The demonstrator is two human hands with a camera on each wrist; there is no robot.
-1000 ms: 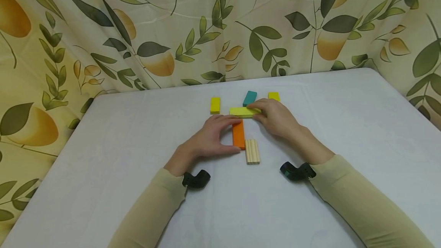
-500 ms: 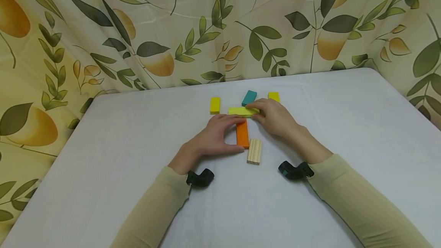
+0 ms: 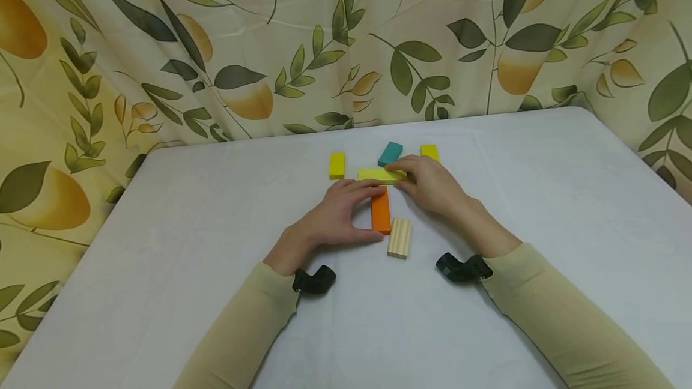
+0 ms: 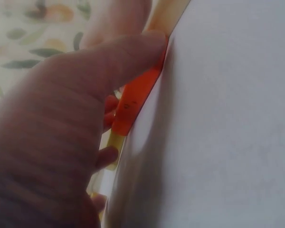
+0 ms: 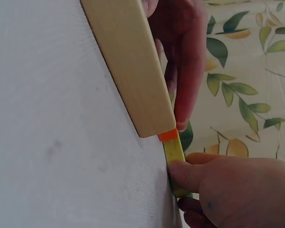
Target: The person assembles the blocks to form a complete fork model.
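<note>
An orange block [image 3: 381, 212] lies lengthwise on the white table, its far end at a yellow-green block [image 3: 373, 175] set crosswise. My left hand [image 3: 340, 214] grips the orange block by its two ends, thumb at the near end and fingers at the far end. With thumb and fingers, my right hand [image 3: 438, 185] pinches the right end of the yellow-green block. A plain striped wooden block [image 3: 399, 238] sits at the near right of the orange one. In the right wrist view this wooden block [image 5: 130, 66] stands large in front and hides most of the orange block.
Behind the yellow-green block lies a tilted teal block [image 3: 390, 153]. One yellow block [image 3: 337, 165] is to its left and another yellow block [image 3: 429, 151] to its right, partly behind my right hand. A floral curtain [image 3: 324, 47] hangs behind the table [image 3: 216, 209].
My left hand has shifted the orange block slightly right, and the wooden block has moved and turned a little with it. The yellow-green and teal blocks have slid slightly left.
</note>
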